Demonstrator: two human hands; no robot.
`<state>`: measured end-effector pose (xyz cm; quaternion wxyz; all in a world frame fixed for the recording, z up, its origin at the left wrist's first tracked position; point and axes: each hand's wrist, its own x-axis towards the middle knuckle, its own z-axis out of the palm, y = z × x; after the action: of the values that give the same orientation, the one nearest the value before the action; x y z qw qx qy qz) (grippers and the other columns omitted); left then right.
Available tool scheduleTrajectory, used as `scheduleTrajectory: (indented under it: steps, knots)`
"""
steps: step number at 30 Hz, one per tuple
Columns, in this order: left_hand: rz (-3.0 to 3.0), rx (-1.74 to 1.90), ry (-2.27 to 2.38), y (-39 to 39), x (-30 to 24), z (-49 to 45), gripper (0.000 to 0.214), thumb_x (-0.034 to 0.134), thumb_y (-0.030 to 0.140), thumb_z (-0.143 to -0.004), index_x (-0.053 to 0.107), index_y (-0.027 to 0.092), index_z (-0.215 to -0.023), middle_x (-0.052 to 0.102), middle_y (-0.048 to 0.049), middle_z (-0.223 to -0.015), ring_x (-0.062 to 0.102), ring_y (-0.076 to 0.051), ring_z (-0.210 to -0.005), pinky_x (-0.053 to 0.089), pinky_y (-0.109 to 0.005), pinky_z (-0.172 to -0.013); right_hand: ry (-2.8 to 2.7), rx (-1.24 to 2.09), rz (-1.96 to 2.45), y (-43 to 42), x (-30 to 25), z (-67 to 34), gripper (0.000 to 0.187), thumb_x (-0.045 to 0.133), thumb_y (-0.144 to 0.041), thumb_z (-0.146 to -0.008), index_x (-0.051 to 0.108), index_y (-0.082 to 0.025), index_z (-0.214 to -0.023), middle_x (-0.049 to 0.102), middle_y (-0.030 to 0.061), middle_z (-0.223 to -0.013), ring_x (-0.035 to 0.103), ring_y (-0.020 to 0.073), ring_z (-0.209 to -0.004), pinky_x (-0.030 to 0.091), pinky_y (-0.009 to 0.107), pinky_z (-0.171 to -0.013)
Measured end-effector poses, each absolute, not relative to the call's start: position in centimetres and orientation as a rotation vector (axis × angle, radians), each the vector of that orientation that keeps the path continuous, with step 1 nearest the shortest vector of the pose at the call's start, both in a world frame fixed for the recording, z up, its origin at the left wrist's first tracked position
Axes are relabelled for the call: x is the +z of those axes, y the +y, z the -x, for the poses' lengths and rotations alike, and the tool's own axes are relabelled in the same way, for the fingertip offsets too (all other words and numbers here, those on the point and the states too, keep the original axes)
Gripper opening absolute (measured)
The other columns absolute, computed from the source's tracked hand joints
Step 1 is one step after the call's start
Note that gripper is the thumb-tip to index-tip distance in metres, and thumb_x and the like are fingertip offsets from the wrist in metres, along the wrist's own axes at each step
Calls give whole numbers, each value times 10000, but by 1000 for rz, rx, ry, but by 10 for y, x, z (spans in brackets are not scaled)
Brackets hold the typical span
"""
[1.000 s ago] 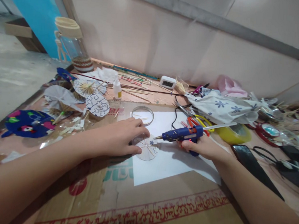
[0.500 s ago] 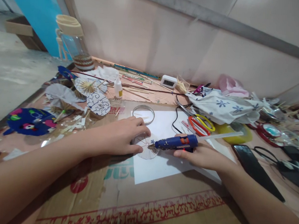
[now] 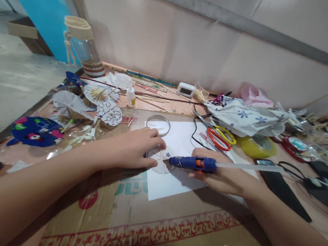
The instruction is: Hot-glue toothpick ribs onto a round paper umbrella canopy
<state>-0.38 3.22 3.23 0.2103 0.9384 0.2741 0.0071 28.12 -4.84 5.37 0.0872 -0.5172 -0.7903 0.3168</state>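
Note:
My left hand point(image 3: 134, 149) rests on a small round paper disc with thin stick ribs point(image 3: 161, 162), fingers curled and pressing its left edge. The disc lies on a white sheet of paper point(image 3: 177, 176) over brown cardboard point(image 3: 135, 218). My right hand point(image 3: 224, 176) grips a blue hot glue gun point(image 3: 195, 163) held level, with a clear glue stick point(image 3: 247, 167) jutting out behind it. The gun's nozzle touches the disc near its middle.
Several small paper umbrellas point(image 3: 108, 113) lie at the left with a blue printed sheet point(image 3: 34, 132). A metal ring point(image 3: 158, 123), glue bottle point(image 3: 131, 96), scissors point(image 3: 220, 136), yellow tape roll point(image 3: 259, 146), floral cloth point(image 3: 245, 117), black phone point(image 3: 280, 189) and a jar point(image 3: 85, 50) crowd the table.
My right hand has lowered and tilted the glue gun level and pushed it left, bringing the nozzle onto the disc. My left hand has stayed on the disc.

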Motion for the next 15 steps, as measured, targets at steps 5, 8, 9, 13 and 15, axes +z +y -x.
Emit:
scheduleTrajectory:
  steps: [5,8,9,13,15]
  knots:
    - [-2614,25,759,32,30,5,406,689,392,-910,662,255,-1292,625,-78,-1201,620,-283,-1095,468,-369,-910,-2370,938,1494,-53,51,-286,216,676,-378,-944,582,-228,-818,629,16,-780,539,172,-673,369,274,-605]
    - [-2613,19,760,32,30,6,415,691,399,-917,655,258,-1306,619,-83,-1220,619,-291,-1112,468,-380,-920,-2386,938,1498,-53,51,-287,229,673,-400,-959,579,-231,-836,644,21,-805,543,174,-680,371,278,-611]
    - [-2614,20,759,32,30,6,420,694,402,-918,652,258,-1310,617,-84,-1225,618,-293,-1116,468,-383,-925,-2394,938,1503,-53,52,-287,235,670,-405,-964,576,-232,-837,647,21,-810,546,174,-685,372,279,-614]
    - [-2613,15,763,32,30,5,413,698,395,-919,655,254,-1305,617,-84,-1224,619,-293,-1116,466,-387,-932,-2399,968,1539,-53,55,-284,266,672,-434,-969,565,-234,-829,654,19,-809,556,180,-704,372,279,-624]
    - [-2615,9,766,32,31,4,411,696,391,-919,656,250,-1303,618,-85,-1222,620,-292,-1112,468,-385,-927,-2384,993,1582,-53,56,-282,267,680,-438,-960,566,-234,-831,661,17,-811,563,184,-710,372,279,-626]
